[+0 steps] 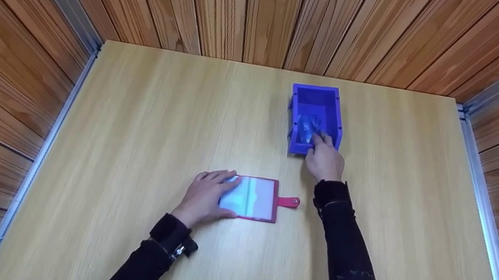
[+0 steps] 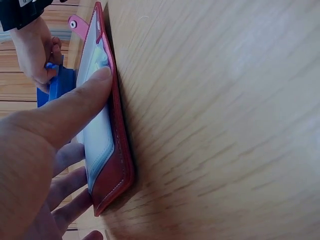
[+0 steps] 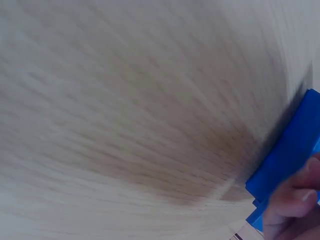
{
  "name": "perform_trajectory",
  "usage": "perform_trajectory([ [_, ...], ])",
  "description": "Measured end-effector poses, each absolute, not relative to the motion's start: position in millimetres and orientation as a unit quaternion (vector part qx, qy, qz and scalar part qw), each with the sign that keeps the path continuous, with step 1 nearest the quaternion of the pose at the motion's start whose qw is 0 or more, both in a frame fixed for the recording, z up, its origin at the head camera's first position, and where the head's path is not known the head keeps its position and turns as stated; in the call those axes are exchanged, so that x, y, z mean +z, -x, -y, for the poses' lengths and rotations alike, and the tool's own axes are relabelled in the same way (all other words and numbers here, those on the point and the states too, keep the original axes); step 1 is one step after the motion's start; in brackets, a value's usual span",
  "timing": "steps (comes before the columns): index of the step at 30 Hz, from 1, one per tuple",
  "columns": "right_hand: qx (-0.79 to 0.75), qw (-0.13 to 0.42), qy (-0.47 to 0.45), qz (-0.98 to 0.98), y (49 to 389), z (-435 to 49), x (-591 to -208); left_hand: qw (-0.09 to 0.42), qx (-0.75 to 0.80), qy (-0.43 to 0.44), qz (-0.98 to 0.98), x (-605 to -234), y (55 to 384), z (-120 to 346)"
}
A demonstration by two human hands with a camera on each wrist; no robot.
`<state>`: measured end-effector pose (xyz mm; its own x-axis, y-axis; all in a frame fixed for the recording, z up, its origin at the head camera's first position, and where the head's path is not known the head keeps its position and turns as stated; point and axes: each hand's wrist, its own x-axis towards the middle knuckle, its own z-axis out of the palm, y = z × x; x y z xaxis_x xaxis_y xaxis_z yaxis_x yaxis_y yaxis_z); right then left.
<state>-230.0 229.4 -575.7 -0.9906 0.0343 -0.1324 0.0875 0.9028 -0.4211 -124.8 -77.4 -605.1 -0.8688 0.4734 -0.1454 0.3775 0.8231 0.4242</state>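
My left hand point(image 1: 208, 197) holds the left end of a red card holder point(image 1: 275, 211) that lies opened out on the table, showing clear sleeves. Its thumb point(image 2: 95, 90) lies along the near edge, and the other fingers reach the far edge. A strap with a snap point(image 1: 289, 202) sticks out to the right. Further back, my right hand point(image 1: 326, 161) dips over the near wall of a blue bin point(image 1: 320, 93), its fingers curled. Just beside those fingertips is a crumpled clear, bluish plastic piece point(image 1: 305, 129) inside. Whether the right fingers pinch anything, I cannot tell.
The pale wooden table point(image 1: 157, 108) carries the bin and card holder. Wood-plank walls point(image 1: 271, 15) stand behind and at both sides, with metal rails point(image 1: 44, 140) along the side edges.
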Motion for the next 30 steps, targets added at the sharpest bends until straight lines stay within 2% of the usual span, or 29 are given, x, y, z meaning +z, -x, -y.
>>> perform_trajectory([
  [8,-0.257,-0.067,0.023,-0.964,210.9,-229.7,-576.0,0.116,0.195,-0.23,-0.946,-605.0,124.4,77.5],
  [11,-0.279,-0.083,0.08,-0.953,193.2,-226.9,-579.3,0.117,0.194,-0.233,-0.946,-603.9,123.9,77.3],
  [13,-0.289,-0.071,0.126,-0.946,180.1,-224.0,-582.6,0.117,0.196,-0.233,-0.945,-603.2,123.8,77.2],
  [17,-0.291,0.002,0.198,-0.936,156.7,-217.4,-590.4,0.124,0.196,-0.226,-0.946,-602.3,124.0,77.6],
  [22,-0.264,0.076,0.241,-0.931,141.2,-211.2,-595.7,0.121,0.193,-0.229,-0.946,-602.2,124.8,77.7],
  [30,-0.258,0.1,0.239,-0.931,134.0,-212.5,-598.9,0.121,0.188,-0.23,-0.947,-603.8,123.7,77.6],
])
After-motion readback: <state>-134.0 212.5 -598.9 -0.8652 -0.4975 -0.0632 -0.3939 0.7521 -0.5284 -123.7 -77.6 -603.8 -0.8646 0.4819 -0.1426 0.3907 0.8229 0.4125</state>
